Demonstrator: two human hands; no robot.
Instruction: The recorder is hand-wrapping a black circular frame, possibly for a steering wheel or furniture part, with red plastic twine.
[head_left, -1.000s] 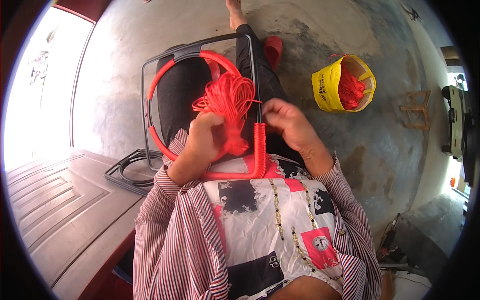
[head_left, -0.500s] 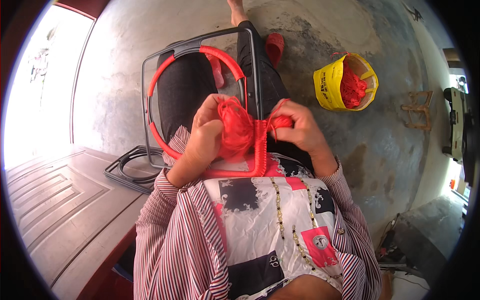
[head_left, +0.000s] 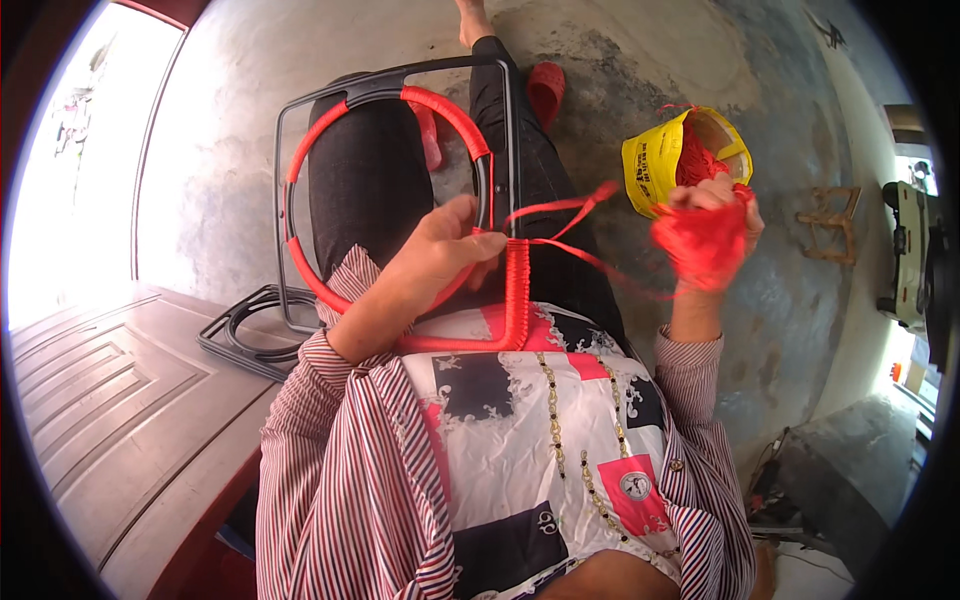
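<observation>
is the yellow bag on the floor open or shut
Open: the yellow bag gapes at its mouth, showing pale lining and red cord inside.

yellow container (head_left: 660, 160): dark printed characters (head_left: 645, 182) | patterned top (head_left: 515, 430): pale letter-like marks (head_left: 547, 522)

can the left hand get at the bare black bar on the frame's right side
Probably yes: the left hand is close beside the black bar, with only thin red strands near its lower end.

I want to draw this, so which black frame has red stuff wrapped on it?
The frame on the person's lap, by the left hand: red cord covers parts of it. The other frame, lying at the person's left, looks bare black.
</observation>
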